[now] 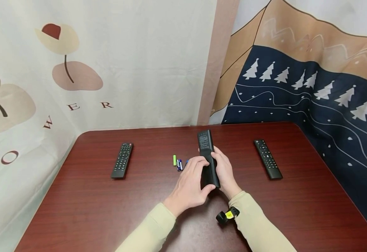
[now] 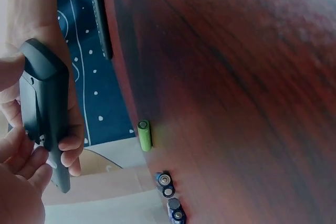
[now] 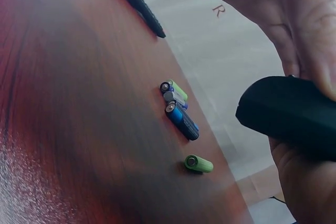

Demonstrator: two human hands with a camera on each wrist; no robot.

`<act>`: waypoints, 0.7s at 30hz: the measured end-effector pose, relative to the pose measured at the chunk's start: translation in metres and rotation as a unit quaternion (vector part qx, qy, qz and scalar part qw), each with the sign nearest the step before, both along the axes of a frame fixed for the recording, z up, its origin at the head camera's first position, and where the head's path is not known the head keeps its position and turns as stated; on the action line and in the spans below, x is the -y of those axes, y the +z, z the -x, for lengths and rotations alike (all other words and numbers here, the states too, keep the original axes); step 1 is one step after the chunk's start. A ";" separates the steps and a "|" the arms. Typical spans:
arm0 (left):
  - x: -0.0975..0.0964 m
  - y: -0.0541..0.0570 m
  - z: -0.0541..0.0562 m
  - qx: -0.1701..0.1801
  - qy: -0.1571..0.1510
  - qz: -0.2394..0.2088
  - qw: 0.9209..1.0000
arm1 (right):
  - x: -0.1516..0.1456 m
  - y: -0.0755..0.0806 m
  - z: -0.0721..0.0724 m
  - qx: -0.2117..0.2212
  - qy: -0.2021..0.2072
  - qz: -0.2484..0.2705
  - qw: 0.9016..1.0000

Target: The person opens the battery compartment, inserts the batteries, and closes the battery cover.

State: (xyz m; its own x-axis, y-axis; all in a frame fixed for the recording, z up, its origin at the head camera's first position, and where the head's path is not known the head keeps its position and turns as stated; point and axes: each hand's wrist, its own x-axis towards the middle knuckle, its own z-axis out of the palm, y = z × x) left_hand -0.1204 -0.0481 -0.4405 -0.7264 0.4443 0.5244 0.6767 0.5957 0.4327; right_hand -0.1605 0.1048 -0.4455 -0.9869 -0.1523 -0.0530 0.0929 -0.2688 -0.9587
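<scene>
In the head view, a black remote control [image 1: 205,142] is held above the table with its labelled back turned up. My right hand [image 1: 225,171] grips it from the right side and below. The left hand [image 1: 188,185] lies over its lower half, fingertips on the back and thumb near the bottom end. Seen from the left wrist, the curled left fingers [image 2: 23,156] touch the back by the battery cover's edge; the cover looks in place. The buttons face away. Beyond the hands lie several batteries, green [image 3: 199,164] and blue [image 3: 182,123], partly hidden in the head view.
One black remote control [image 1: 122,161] lies buttons up on the left of the dark red wooden table [image 1: 92,210], another [image 1: 268,159] on the right. Patterned curtains [image 1: 152,70] hang along the table's back and sides. A black device [image 1: 227,215] is strapped at the right wrist.
</scene>
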 end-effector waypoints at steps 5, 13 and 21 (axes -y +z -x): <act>0.002 0.000 0.000 0.015 0.004 0.001 1.000 | -0.001 -0.002 0.001 0.004 -0.001 -0.003 1.000; 0.005 0.002 0.002 -0.002 -0.006 0.006 1.000 | -0.001 -0.004 0.002 0.014 -0.009 -0.004 1.000; 0.005 0.001 0.001 -0.011 -0.011 -0.004 1.000 | 0.000 -0.006 0.004 0.011 -0.016 -0.004 1.000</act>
